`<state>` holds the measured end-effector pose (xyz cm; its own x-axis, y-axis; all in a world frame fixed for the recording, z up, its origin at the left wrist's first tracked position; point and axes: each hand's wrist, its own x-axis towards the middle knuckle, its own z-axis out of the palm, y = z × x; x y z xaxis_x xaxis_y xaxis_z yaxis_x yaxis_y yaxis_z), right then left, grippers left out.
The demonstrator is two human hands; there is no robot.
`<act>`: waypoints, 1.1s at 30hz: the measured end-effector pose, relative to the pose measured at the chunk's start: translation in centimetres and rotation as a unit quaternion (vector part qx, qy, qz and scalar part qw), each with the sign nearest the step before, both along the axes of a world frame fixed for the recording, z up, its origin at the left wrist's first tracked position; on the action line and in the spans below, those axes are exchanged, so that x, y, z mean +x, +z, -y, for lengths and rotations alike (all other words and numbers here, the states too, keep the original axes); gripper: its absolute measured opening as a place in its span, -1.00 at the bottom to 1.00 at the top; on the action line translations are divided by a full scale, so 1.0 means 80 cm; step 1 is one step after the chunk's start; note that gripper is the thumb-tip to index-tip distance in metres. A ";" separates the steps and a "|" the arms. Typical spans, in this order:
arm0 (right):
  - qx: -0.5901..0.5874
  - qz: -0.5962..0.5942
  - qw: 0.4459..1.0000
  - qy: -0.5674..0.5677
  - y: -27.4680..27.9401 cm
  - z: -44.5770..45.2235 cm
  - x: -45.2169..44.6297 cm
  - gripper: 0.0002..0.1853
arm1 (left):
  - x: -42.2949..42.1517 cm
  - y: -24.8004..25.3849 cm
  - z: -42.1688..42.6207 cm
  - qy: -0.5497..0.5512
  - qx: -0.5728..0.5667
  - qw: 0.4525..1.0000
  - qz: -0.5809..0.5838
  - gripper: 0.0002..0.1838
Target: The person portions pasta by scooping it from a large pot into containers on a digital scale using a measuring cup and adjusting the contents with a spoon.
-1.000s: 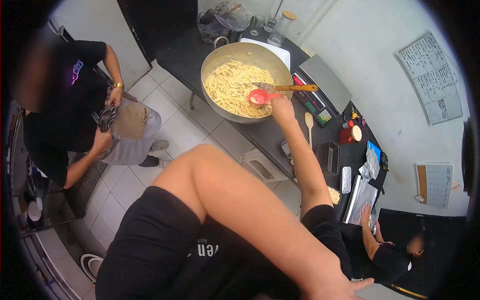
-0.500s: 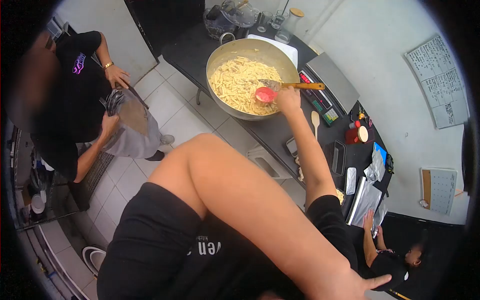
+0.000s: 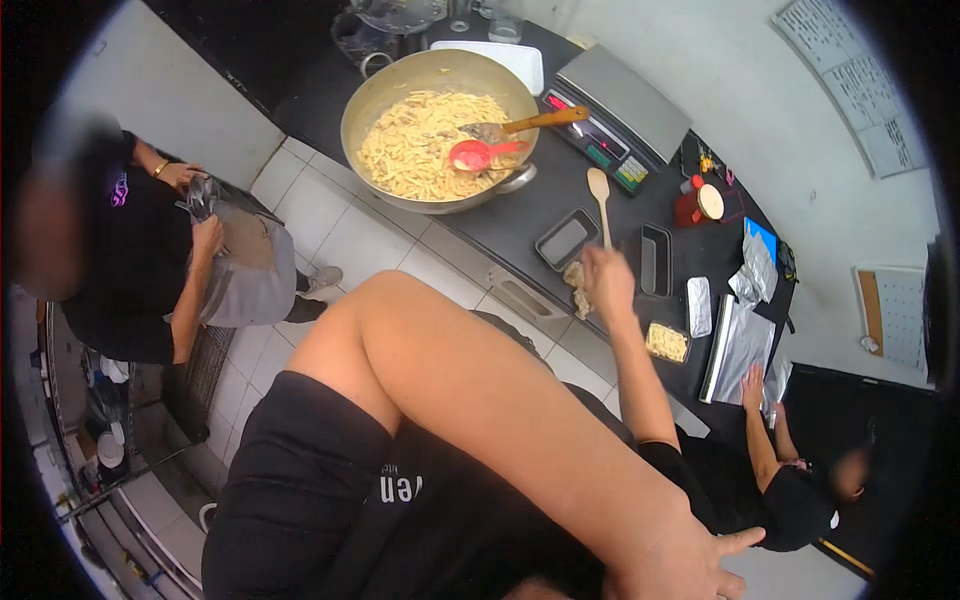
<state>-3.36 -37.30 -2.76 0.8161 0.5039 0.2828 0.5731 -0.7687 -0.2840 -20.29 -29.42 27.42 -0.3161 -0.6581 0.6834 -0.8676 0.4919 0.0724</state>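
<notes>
Just beyond the right hand [image 3: 609, 284], its grip too blurred to tell, lies a wooden spoon [image 3: 599, 187].

Papers with writing [image 3: 850, 85] are hanging on the wall [image 3: 740, 90] at the upper right of the frame, and a calendar [image 3: 897, 318] is hanging below them. A person [image 3: 130, 265] is standing at the left.

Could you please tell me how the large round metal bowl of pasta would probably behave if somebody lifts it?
The large, round metal bowl is probably heavy, holding a broad heap of pale, short pasta. Being metal, it looks stiff and should hardly bend. The red, round, plastic-looking scoop resting inside might slide if the bowl tips.
</notes>
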 end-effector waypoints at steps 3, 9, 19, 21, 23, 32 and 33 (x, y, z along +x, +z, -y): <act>-0.081 -0.096 0.989 -0.082 -0.084 0.043 -0.037 -0.56 | 0.007 -0.010 0.030 -0.098 -0.015 0.987 -0.126 -0.52; -0.137 -0.071 0.986 -0.059 -0.182 0.082 -0.025 -0.51 | 0.031 -0.016 0.060 -0.100 -0.019 0.975 -0.197 -0.54; -0.120 -0.176 0.977 -0.019 -0.169 0.076 0.030 -0.69 | 0.056 -0.034 0.036 0.112 0.069 0.970 -0.205 -0.57; -0.148 -0.215 0.964 -0.047 -0.161 0.066 0.039 -0.71 | 0.052 -0.032 0.028 0.131 0.070 0.967 -0.205 -0.57; -0.098 -0.261 0.954 -0.110 -0.177 0.065 0.049 -0.72 | 0.052 -0.030 0.023 0.144 0.070 0.965 -0.208 -0.58; -0.193 -0.157 0.969 -0.013 -0.092 0.025 0.025 -0.78 | 0.046 -0.019 0.003 0.146 0.075 0.959 -0.231 -0.59; -0.178 -0.201 0.963 -0.025 -0.069 0.011 0.020 -0.77 | 0.045 -0.014 -0.004 0.139 0.072 0.959 -0.236 -0.60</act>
<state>-1.75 -38.15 -8.26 0.8491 0.4683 -0.2444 0.4321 -0.8819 -0.1885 -16.67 -29.12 26.33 0.2083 -0.7701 0.6030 -0.8175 0.2014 0.5396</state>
